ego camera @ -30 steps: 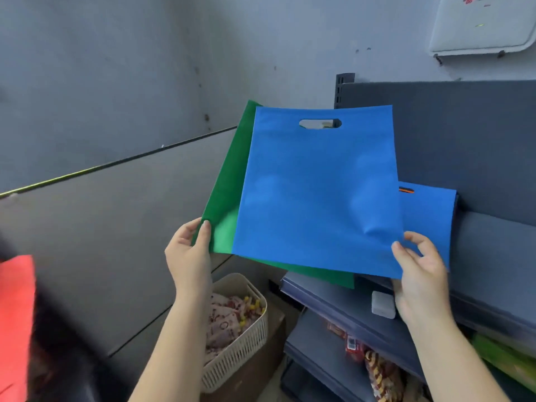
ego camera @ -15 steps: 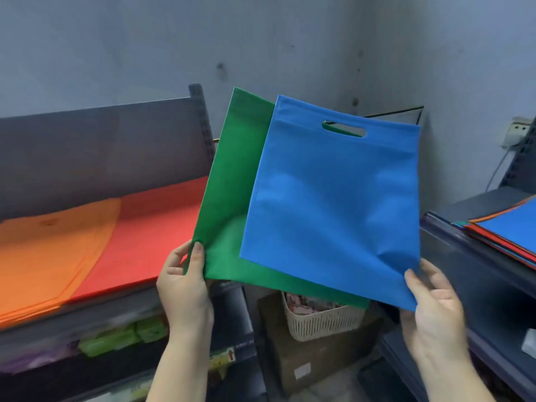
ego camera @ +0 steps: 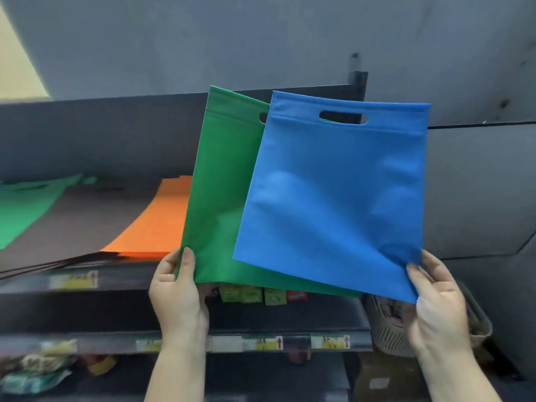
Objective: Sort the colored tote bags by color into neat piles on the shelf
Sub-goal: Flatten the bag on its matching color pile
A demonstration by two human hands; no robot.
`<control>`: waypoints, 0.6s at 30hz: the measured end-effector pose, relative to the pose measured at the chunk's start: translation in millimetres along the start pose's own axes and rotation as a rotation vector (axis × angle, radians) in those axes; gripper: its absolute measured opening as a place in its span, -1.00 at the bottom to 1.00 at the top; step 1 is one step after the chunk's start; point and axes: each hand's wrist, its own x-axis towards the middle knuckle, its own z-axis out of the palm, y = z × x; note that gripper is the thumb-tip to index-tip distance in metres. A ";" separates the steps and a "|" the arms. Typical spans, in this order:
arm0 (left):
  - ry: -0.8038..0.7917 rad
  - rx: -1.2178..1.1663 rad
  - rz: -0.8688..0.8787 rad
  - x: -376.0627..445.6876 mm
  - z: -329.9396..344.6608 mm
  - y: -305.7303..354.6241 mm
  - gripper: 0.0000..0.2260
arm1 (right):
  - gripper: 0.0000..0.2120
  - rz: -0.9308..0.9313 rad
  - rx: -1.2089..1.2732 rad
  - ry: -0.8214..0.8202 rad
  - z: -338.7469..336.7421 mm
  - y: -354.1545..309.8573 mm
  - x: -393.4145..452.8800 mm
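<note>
Left hand: thumb pinches green bag at its lower left corner.
Right hand: fingers pinch blue bag at its lower right corner.
Bags: upright, fanned, blue overlapping green, held in front of shelf.
Room: bare shelf strip between green pile and orange pile.
Change: red pile out of view; green pile now visible at left.
Basket: lower right, holds packets.

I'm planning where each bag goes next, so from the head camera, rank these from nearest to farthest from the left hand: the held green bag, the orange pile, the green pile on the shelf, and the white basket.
1. held green bag: in the left hand grip.
2. orange pile: on the shelf just above-left.
3. green pile: far left; white basket: low right. Too close to call.
</note>
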 end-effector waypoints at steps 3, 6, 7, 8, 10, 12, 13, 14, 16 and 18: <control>0.035 0.000 0.037 37.6 -41.0 26.0 -0.89 | -0.77 0.032 0.028 -0.061 52.6 32.3 -20.0; 0.091 0.027 0.070 74.5 -85.5 50.6 -0.87 | -0.77 0.060 0.049 -0.123 102.7 65.6 -41.6; 0.112 0.036 0.081 86.3 -100.4 58.2 -0.87 | -0.77 0.075 0.058 -0.145 118.8 77.2 -48.6; 0.135 0.050 0.089 96.7 -114.4 65.4 -0.87 | -0.77 0.091 0.067 -0.168 133.9 87.8 -55.0; 0.183 0.089 0.114 114.6 -143.8 79.5 -0.88 | -0.82 0.136 0.080 -0.211 163.8 106.6 -68.0; 0.226 0.150 0.137 129.4 -170.7 92.8 -0.90 | -0.85 0.171 0.079 -0.251 191.1 121.1 -80.4; 0.250 0.172 0.146 134.8 -182.6 98.8 -0.91 | -0.86 0.185 0.070 -0.275 203.1 128.3 -85.7; 0.275 0.190 0.155 140.1 -195.1 104.0 -0.91 | -0.86 0.201 0.059 -0.298 214.7 134.6 -91.5; 0.319 0.223 0.177 147.0 -215.2 114.0 -0.90 | -0.80 0.226 0.043 -0.340 235.3 145.3 -102.7; 0.360 0.204 0.175 151.9 -233.6 119.6 -0.91 | -0.79 0.253 0.031 -0.382 252.4 155.3 -110.9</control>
